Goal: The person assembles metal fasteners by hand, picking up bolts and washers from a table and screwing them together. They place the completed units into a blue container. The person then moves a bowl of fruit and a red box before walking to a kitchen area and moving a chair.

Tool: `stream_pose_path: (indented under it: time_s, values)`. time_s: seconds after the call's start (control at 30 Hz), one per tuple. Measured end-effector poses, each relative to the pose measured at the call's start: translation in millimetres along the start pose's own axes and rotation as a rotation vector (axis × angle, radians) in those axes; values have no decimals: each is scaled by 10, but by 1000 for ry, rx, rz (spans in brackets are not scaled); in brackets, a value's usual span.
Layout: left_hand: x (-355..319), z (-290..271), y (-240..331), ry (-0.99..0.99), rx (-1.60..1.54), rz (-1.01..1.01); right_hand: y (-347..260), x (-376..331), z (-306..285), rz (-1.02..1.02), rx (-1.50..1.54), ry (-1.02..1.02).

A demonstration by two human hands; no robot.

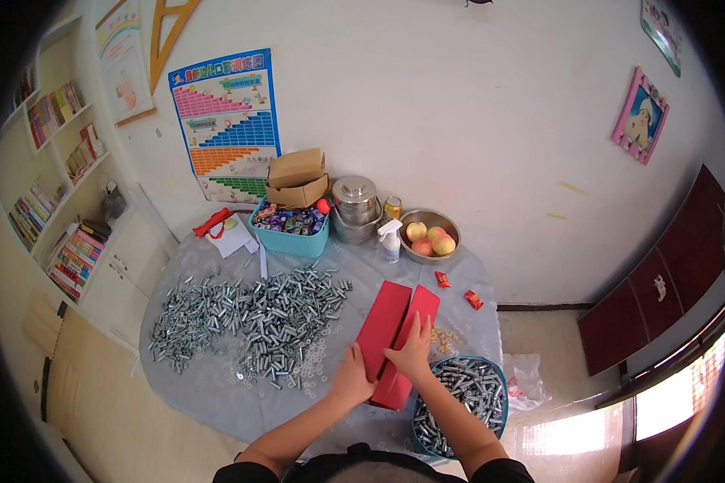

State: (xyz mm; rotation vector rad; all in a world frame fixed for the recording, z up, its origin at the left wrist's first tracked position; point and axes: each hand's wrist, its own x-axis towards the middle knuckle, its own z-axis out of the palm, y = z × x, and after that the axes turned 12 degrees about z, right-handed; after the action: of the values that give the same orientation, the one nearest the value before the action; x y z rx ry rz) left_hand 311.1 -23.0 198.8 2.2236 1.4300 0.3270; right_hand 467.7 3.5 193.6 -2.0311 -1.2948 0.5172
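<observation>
- Both my hands are on the two red card sheets lying side by side on the counter, just ahead of me.
- My left hand rests at the near edge of the left sheet, fingers bent against its rim; I cannot tell whether it pinches the card or only steadies it.
- My right hand lies flat and spread over the right sheet, pressing it down, gripping nothing.
- The sheets sit between the heap of small metal bolts and washers on my left and the blue basin of bolts on my right, which the near corner of the right sheet touches or overlaps.
- Judgement: the step in hand looks like lining up or flattening the two sheets along their shared edge.
- The next move calls for keeping the flat hand firm so the card does not slide, and for the left hand to shift the edge gently.
- Behind stand a teal box of sweets, a steel pot and a bowl of apples.
</observation>
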Motion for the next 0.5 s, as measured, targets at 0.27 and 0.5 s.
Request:
stream_pose_path:
  time_s: [0.27, 0.5]
  values:
    - [200, 78, -1233, 403, -563, -33, 765, 192, -158, 309, 179, 169]
    - [103, 21, -1406, 424, -1228, -358, 731, 398, -479, 296, 824, -255]
